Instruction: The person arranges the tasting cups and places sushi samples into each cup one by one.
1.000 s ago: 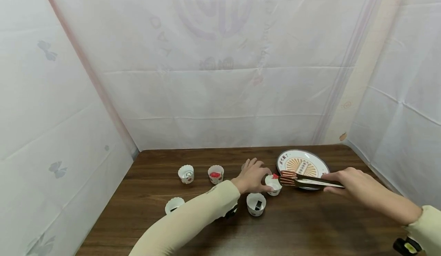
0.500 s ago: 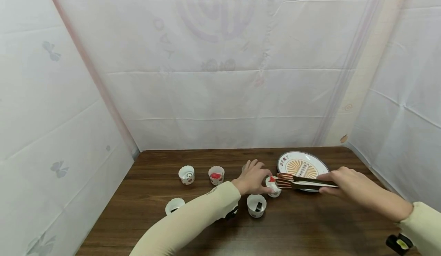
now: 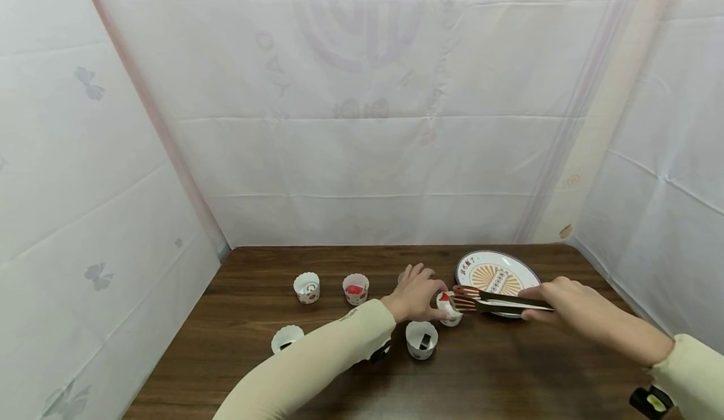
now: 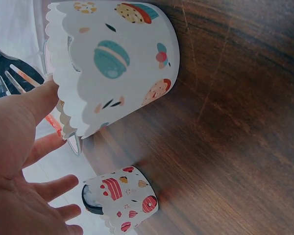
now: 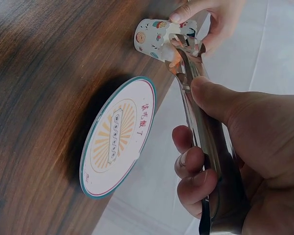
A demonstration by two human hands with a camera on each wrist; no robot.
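In the head view my right hand (image 3: 571, 303) holds metal serving tongs (image 3: 503, 300) with fork-shaped tips, thumb on one arm and fingers curled round the other. The tips meet at the mouth of a white scalloped paper cup (image 3: 450, 317). A small red piece (image 3: 444, 296) shows at the cup's rim by the tips; whether they grip it is hard to tell. My left hand (image 3: 414, 295) holds that cup by its rim between thumb and forefinger, its other fingers spread. The printed cup (image 4: 117, 63) fills the top of the left wrist view.
A white plate (image 3: 469, 268) with an orange sunburst lies behind the tongs. Cups stand around: one with a black piece (image 3: 421, 348), one with red pieces (image 3: 355, 297), one with white rings (image 3: 307, 295), another (image 3: 287, 332) partly behind my left sleeve. White sheets surround the wooden table (image 3: 509, 376).
My right hand and the tongs have shifted slightly left, bringing the tips and red piece lower at the cup's mouth. My left hand stays at the cup. The head view tilted a little.
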